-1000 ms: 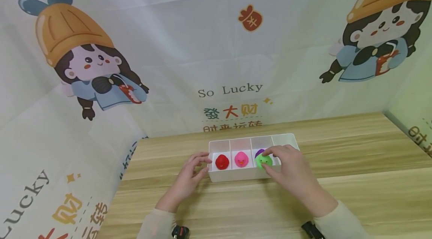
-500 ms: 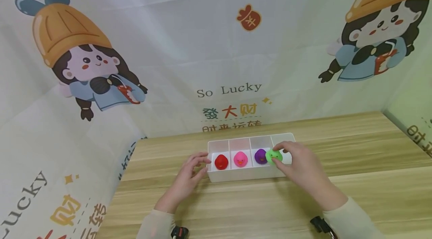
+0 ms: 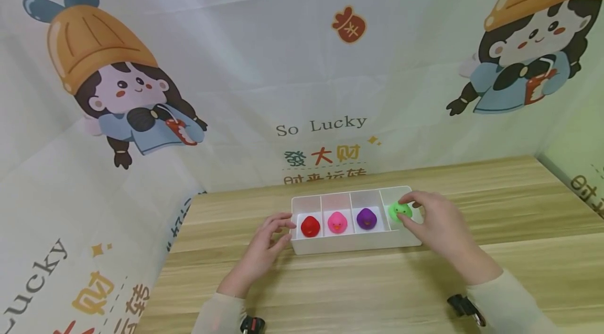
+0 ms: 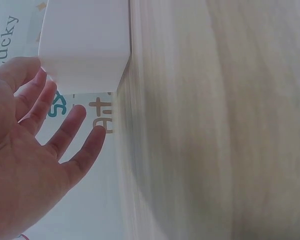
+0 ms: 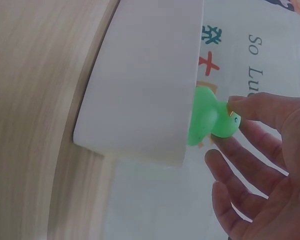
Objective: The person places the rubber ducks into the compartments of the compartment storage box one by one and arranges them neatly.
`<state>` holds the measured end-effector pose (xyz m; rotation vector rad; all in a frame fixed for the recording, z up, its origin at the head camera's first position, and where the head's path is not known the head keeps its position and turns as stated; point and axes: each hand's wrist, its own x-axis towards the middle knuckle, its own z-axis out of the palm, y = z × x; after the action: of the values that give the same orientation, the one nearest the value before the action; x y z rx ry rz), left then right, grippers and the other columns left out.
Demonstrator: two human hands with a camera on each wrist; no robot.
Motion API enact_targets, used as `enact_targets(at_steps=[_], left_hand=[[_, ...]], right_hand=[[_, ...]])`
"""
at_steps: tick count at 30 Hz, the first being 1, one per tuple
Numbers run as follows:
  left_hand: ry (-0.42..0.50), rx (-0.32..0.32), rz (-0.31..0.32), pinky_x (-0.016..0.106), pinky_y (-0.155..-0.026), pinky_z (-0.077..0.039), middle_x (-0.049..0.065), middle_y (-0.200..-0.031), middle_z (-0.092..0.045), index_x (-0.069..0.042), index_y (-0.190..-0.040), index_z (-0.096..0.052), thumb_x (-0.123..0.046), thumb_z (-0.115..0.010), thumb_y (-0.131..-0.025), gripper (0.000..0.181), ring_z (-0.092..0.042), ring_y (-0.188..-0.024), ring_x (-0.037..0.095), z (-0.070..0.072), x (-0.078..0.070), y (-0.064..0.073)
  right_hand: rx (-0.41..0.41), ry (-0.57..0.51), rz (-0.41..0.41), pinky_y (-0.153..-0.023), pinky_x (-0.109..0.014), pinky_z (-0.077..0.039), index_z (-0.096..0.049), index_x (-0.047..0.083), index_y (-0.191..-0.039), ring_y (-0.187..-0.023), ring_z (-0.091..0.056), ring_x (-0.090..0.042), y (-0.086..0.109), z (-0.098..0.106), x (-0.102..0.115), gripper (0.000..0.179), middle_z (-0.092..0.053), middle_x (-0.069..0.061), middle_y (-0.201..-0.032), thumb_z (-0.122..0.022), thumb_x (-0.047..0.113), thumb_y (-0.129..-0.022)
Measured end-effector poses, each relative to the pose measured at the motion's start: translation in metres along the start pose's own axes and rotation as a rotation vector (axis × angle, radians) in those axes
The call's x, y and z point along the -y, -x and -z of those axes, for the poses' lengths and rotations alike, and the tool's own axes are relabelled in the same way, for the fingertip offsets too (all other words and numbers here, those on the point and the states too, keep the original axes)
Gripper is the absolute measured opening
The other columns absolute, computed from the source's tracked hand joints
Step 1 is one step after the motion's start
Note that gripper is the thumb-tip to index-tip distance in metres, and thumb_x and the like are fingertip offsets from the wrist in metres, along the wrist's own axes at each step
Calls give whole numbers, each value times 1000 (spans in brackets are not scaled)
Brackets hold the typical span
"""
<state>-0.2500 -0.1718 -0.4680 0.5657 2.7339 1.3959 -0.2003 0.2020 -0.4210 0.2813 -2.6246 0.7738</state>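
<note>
A white box (image 3: 354,243) with several compartments in a row stands on the table. From left to right, single compartments hold a red rubber duck (image 3: 310,226), a pink rubber duck (image 3: 337,223) and a purple rubber duck (image 3: 366,219). My right hand (image 3: 441,226) pinches a green rubber duck (image 5: 205,117) by its head between thumb and fingers, at the rightmost compartment. In the right wrist view the duck's body shows above the box's front wall. My left hand (image 3: 264,245) touches the box's left end, its fingers spread and relaxed in the left wrist view.
The wooden table (image 3: 330,292) extends around the box on every side. Behind it and to the sides hangs a printed white cloth (image 3: 245,61) with cartoon figures and lettering. A dark wrist device (image 3: 464,306) sits by the right sleeve.
My right hand has carried the green duck rightward, from in front of the purple duck to the rightmost compartment. The purple duck now shows fully. My left hand stays at the box's left end.
</note>
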Motion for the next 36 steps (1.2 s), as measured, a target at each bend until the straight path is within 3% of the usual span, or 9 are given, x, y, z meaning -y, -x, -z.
enact_targets(at_steps=[7,21,28,36], left_hand=[[6,3,11,57,-99,-50,8,-152,-52,-10,-116,-68,-7,-63,-102,15,-54,-123,33,1,-1,1],[18,-7,6,43,-95,-50,7,-150,-53,-11,-115,-69,-6,-64,-101,16,-55,-121,32,2,-1,2],[20,-7,-1,44,-95,-50,6,-150,-53,-9,-116,-69,-5,-64,-101,16,-56,-120,30,3,-1,2],[20,2,7,51,-98,-51,7,-150,-53,-7,-116,-69,-3,-64,-100,16,-56,-120,31,2,-2,0]], right_hand=[[26,-20,4,-83,-54,-58,-73,9,-108,-96,-71,-32,-4,-4,-9,24,-77,-12,-106,-83,14,-86],[141,-26,65,-87,-52,-57,-74,10,-102,-98,-69,-31,-19,-21,-29,19,-77,-6,-100,-83,14,-87],[203,-14,64,-89,-54,-57,-74,13,-97,-96,-71,-30,-27,-25,-33,17,-76,-4,-97,-84,13,-84],[262,45,47,-97,-65,-45,-72,15,-94,-98,-71,-32,-32,-25,-32,17,-77,-3,-97,-85,16,-83]])
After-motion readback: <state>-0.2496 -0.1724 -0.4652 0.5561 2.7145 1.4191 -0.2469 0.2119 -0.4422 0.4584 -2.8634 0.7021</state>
